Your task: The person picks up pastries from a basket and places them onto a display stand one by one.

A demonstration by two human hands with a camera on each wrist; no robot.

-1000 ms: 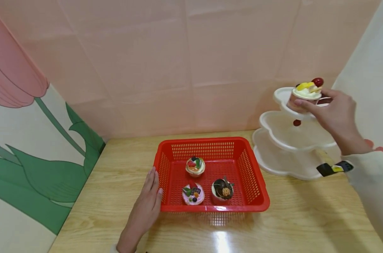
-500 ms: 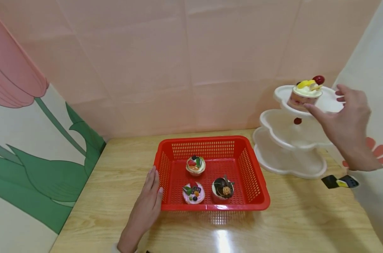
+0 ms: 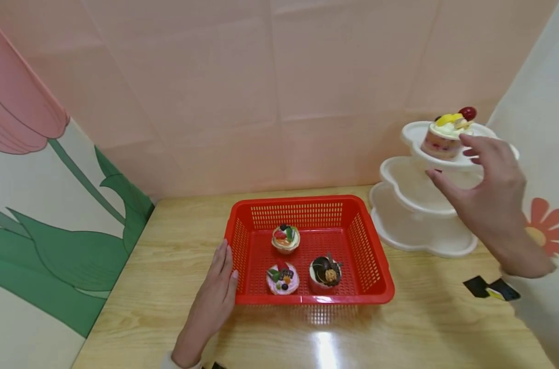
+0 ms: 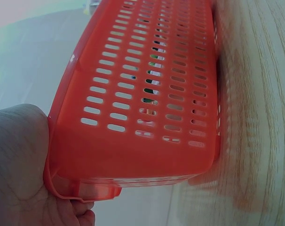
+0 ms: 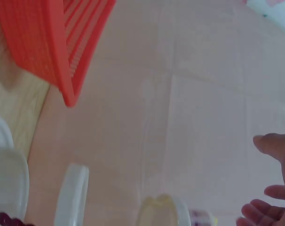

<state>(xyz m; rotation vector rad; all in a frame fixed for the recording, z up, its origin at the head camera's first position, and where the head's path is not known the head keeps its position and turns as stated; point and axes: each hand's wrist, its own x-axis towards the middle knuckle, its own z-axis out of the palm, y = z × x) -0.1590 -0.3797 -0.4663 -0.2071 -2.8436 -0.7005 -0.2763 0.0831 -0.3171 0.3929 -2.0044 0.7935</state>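
A dessert cup, topped with cream, yellow fruit and a red cherry, stands upright on the top tier of a white three-tier stand. Just right of and in front of that cup is my right hand, thumb and fingers spread, holding nothing. The right wrist view shows that hand at the right edge, apart from anything. My left hand rests with straight fingers against the left rim of a red plastic basket. Inside lie a fruit-topped cupcake, a pink cupcake and a chocolate-topped cupcake.
The basket and stand sit on a light wooden table, the stand to the basket's right. Behind runs a pink cloth backdrop. Flower-printed panels flank both sides. Small dark red balls show at the lower left in the right wrist view.
My right hand has let go of the dessert cup on the top tier, drawn off to the right, then come lower and back left. My left hand has stayed on the basket.
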